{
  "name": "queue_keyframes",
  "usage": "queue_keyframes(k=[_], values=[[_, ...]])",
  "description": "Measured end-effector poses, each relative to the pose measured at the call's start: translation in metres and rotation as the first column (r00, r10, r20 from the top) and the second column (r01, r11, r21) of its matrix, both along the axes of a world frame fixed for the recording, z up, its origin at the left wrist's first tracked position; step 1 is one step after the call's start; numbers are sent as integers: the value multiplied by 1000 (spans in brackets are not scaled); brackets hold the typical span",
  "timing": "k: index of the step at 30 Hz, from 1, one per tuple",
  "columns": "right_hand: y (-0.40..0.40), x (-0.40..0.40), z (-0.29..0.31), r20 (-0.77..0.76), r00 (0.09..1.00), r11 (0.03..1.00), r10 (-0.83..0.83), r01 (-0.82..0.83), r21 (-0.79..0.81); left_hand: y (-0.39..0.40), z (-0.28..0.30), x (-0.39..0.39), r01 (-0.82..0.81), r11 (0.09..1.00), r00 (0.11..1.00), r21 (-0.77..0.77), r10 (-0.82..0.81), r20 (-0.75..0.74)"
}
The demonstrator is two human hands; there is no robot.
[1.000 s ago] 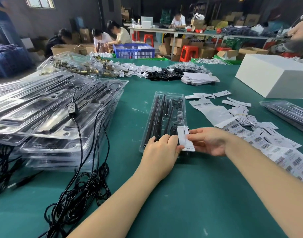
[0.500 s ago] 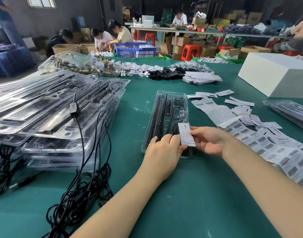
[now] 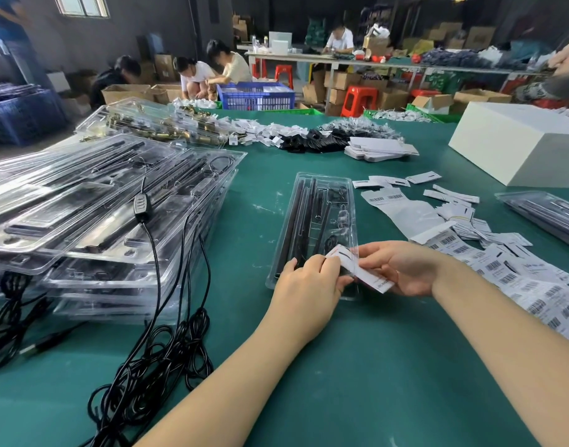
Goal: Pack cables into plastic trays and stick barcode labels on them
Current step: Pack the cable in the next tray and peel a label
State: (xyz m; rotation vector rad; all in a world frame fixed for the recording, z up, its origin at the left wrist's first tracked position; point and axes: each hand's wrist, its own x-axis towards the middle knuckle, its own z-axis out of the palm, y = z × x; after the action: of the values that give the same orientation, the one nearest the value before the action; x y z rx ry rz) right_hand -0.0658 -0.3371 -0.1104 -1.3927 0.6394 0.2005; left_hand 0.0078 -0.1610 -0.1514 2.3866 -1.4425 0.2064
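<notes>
1. My two hands: left hand (image 3: 304, 287), right hand (image 3: 402, 269), one label (image 3: 360, 269) between them.
2. One tray (image 3: 321, 201) before me.
3. One white box (image 3: 518, 143).
4. One blue crate (image 3: 255, 96).
5. Four people seated behind.
</notes>
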Motion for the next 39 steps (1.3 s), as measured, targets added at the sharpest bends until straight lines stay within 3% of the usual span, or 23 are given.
queue_keyframes(k=[6,11,15,24,35,39], values=[[9,17,-4,27,975,971,-222,218,101,0,2,-1,-1,1000,1000,8,1,-5],[18,20,-3,56,903,857,-426,384,343,0,-1,0,-7,1000,1000,-1,7,-15],[27,22,-3,72,850,791,-522,450,415,-1,0,-1,2,999,1000,-53,-3,-13],[37,23,-6,84,861,808,-502,433,399,-2,-3,1,-3,1000,1000,30,3,-9],[39,26,-6,58,852,802,-520,464,375,-2,-5,-1,6,993,997,-115,4,82],[46,33,-8,122,792,773,-598,529,350,-2,-6,1,9,983,997,-186,5,77]])
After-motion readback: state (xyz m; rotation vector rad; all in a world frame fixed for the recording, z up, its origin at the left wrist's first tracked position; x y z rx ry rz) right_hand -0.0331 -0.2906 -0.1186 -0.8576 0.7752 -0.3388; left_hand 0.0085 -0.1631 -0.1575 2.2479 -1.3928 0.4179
